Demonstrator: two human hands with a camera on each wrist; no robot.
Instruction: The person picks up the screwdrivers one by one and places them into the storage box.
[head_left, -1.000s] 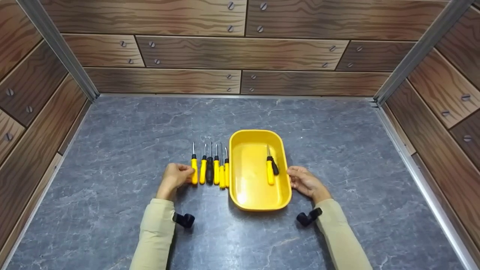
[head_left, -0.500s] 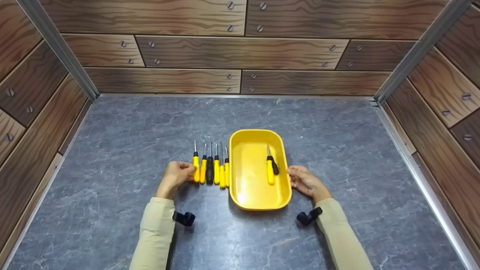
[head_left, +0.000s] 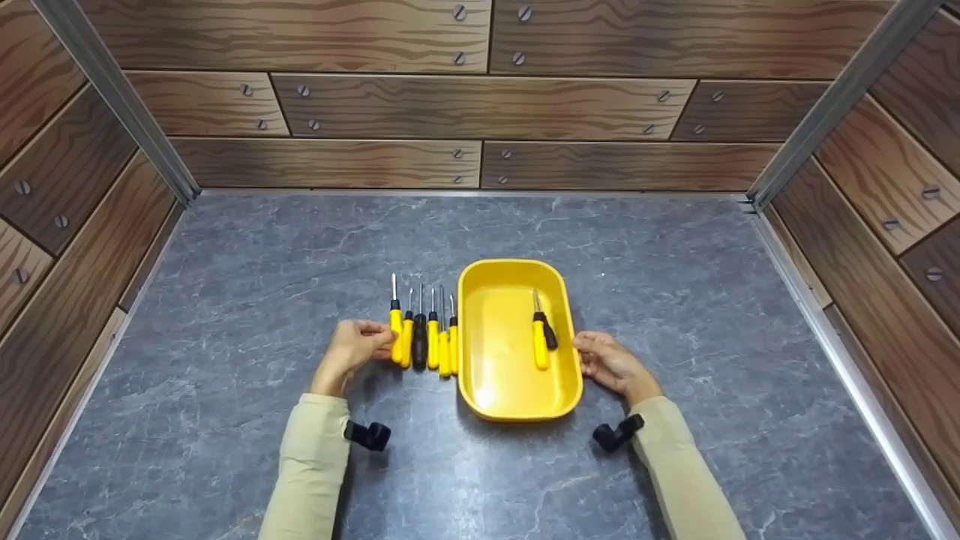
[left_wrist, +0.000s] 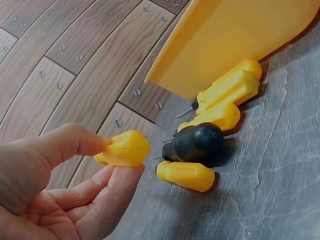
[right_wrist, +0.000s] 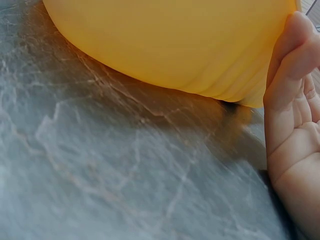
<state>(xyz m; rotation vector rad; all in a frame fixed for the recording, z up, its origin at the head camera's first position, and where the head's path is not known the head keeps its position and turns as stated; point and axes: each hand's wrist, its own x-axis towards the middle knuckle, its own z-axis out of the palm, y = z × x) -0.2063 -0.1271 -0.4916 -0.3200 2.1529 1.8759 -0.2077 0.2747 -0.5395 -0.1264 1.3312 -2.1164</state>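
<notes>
My left hand [head_left: 354, 349] pinches a yellow-handled screwdriver [left_wrist: 129, 148] between thumb and fingers. Its handle hangs above the table in the left wrist view, and its shaft points away in the head view. Just right of it lies a row of several screwdrivers, with a black-handled one [head_left: 420, 341] among yellow ones [left_wrist: 185, 175]. A yellow bin [head_left: 517, 411] stands right of the row. Inside the bin lie a yellow screwdriver [head_left: 540, 343] and a shorter black-handled one [head_left: 551, 337]. My right hand [head_left: 611, 365] touches the bin's right outer wall with its fingers [right_wrist: 285, 75].
The grey marbled tabletop [head_left: 480, 480] is bounded by wood-patterned panels [head_left: 480, 109] at the back and both sides. Metal corner posts [head_left: 840, 105] rise at the back. The row's rightmost screwdriver [head_left: 453, 352] lies close against the bin's left wall.
My left hand has raised the yellow screwdriver and shifted it slightly right, towards the row. My right hand and the bin have stayed in place.
</notes>
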